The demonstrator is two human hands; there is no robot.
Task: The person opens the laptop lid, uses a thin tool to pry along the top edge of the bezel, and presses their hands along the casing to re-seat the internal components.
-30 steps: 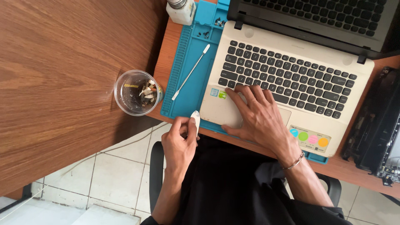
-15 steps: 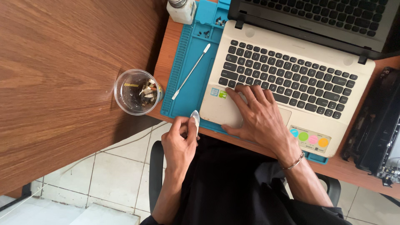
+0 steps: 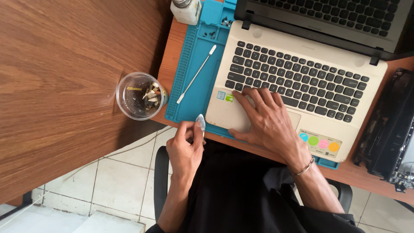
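Blue mat [image 3: 196,92] lies under a pale gold laptop [image 3: 297,86] at the desk's edge. The right hand [image 3: 269,121] rests flat on the palm rest, fingers spread, tips reaching the lowest keys, wrist bent back toward the body. The left hand [image 3: 186,149] is curled upward, thumb and forefinger pinching a small clear pick [image 3: 200,122] just at the mat's near edge — beside the laptop's front corner.
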